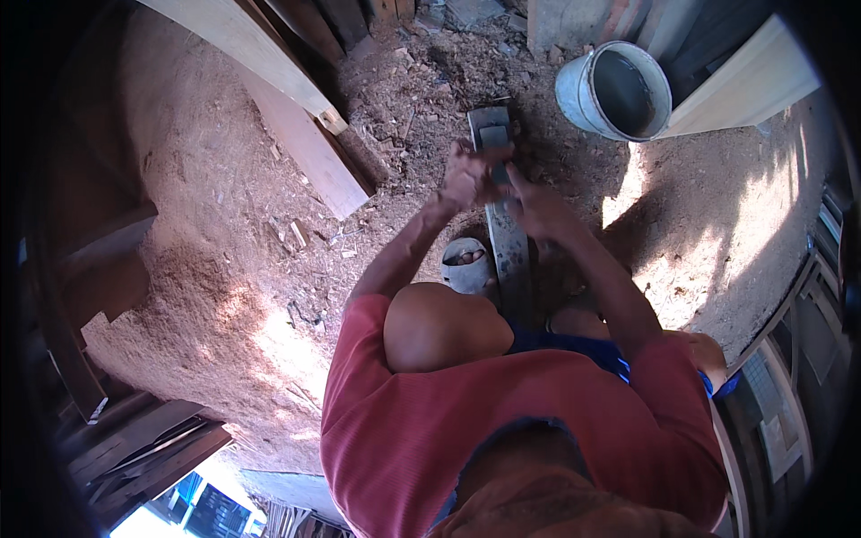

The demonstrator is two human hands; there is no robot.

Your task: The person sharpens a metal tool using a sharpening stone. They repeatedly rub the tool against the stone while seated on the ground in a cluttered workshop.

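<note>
A narrow wooden plank (509,255) lies on the ground in front of me, pointing away from my body. On its far end rests a flat grey-blue block (493,137), which looks like a sharpening stone. My left hand (475,175) is over the block's near part, its fingers bent together and pointing right. From the right, my right hand (540,208) meets it, fingers closed toward the same spot. Whatever is between the hands is hidden by the fingers and too dark to name.
A whitish bucket (587,94) holding greyish liquid stands beyond my right hand. Boards lean at the far left (300,134) and far right (749,81). Wood shavings and chips cover the ground (206,179). My left foot's grey shoe (466,266) is beside the plank.
</note>
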